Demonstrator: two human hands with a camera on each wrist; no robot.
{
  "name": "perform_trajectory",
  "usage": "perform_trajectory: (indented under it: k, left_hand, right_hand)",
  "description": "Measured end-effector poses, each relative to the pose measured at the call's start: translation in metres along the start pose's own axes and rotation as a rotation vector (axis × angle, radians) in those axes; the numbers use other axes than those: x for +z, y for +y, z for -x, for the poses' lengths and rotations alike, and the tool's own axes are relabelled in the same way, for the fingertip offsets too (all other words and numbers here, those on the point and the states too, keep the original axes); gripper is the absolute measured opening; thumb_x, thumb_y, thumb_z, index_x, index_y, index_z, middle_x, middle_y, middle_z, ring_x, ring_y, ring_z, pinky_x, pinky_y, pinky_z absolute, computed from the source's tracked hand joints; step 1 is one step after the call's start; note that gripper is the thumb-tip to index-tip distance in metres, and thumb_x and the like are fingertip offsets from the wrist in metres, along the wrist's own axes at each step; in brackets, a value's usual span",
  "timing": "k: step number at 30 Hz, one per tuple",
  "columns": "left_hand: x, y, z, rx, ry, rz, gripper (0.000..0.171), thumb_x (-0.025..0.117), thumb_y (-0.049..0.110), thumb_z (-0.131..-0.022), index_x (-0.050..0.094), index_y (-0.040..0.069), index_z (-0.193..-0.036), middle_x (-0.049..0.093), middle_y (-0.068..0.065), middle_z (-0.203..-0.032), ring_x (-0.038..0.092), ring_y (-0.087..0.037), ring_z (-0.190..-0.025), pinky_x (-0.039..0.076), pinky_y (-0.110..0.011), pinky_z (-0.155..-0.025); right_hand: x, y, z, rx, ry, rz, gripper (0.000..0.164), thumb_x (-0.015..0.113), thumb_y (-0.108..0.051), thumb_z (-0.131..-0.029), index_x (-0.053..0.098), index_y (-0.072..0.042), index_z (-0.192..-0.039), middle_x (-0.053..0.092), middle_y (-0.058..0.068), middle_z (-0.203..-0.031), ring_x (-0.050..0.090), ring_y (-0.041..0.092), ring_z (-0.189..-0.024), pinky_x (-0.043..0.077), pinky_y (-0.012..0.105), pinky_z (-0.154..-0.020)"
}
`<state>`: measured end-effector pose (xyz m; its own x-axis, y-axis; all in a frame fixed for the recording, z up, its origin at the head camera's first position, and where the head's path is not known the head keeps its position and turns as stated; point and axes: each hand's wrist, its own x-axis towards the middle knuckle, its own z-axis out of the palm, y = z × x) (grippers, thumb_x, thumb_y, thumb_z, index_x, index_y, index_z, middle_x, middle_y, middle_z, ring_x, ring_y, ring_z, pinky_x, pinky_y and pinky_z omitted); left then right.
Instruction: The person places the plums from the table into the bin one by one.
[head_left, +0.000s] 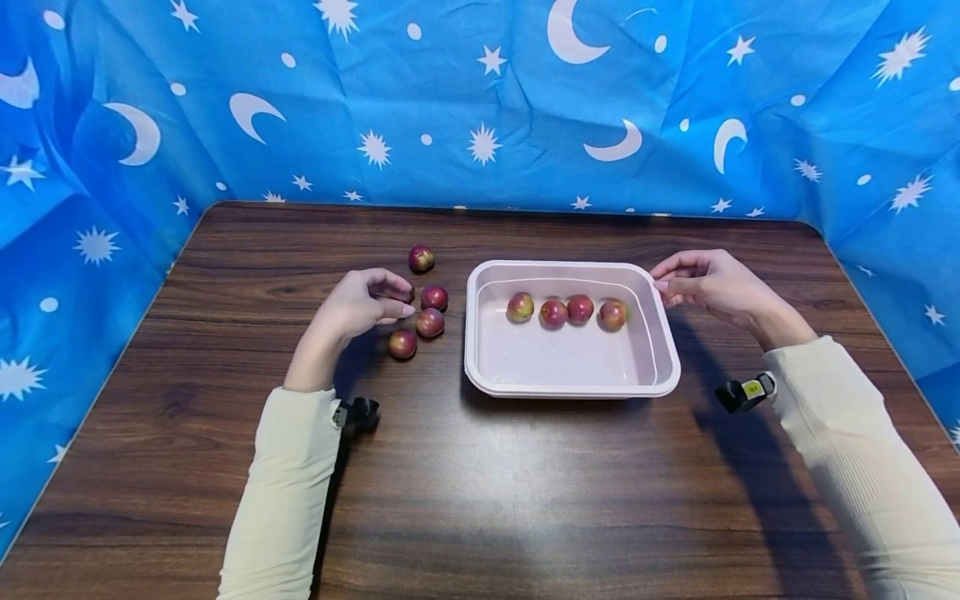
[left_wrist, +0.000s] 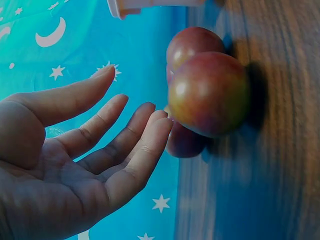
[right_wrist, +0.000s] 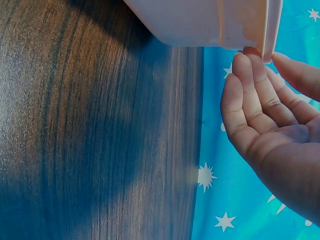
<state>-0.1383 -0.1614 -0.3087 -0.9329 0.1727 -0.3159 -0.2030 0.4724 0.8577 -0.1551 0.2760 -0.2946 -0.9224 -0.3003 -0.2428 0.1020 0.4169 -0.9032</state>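
In the head view, my left hand (head_left: 358, 307) hovers over the table beside several loose red plums (head_left: 431, 322), its thumb and fingers apart. The left wrist view shows that hand (left_wrist: 100, 150) with nothing in its palm, fingertips right at the plums; the nearest plum (left_wrist: 210, 95) is red with a yellow-green patch. My right hand (head_left: 708, 283) pinches the far right corner of a pale pink plastic tub (head_left: 570, 390). Seen from the right wrist, the thumb and fingers lie on either side of the tub's rim (right_wrist: 271, 30). A row of several plums (head_left: 553, 313) lies inside the tub.
One plum (head_left: 422, 258) sits farther back than the other loose ones. The dark wood-grain table (head_left: 480, 500) ends at a blue cloth (head_left: 450, 100) with white moons and stars. Small black cameras hang at both wrists.
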Motion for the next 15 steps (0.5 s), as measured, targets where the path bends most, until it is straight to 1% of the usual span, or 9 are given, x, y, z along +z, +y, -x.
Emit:
perform_trajectory:
  k: [7, 15]
  left_hand:
    - [-0.002, -0.009, 0.002, -0.015, -0.013, -0.007, 0.033, 0.061, 0.002, -0.086, 0.052, -0.006, -0.116, 0.052, -0.019, -0.109, 0.056, -0.022, -0.088, 0.05, -0.039, -0.083]
    - [-0.002, -0.017, 0.005, -0.04, -0.04, 0.012, 0.033, 0.061, 0.0, -0.086, 0.051, -0.007, -0.117, 0.051, -0.021, -0.11, 0.056, -0.022, -0.089, 0.051, -0.038, -0.082]
  right_hand:
    - [0.001, 0.0, 0.0, 0.003, 0.006, -0.013, 0.016, 0.058, -0.004, -0.089, 0.059, 0.002, -0.103, 0.065, 0.004, -0.086, 0.062, 0.023, -0.073, 0.055, 0.032, -0.07]
    - [0.0, 0.002, -0.001, -0.017, -0.008, -0.039, 0.013, 0.058, -0.002, -0.088, 0.061, 0.001, -0.101, 0.065, 0.003, -0.085, 0.062, 0.022, -0.072, 0.055, 0.032, -0.069]
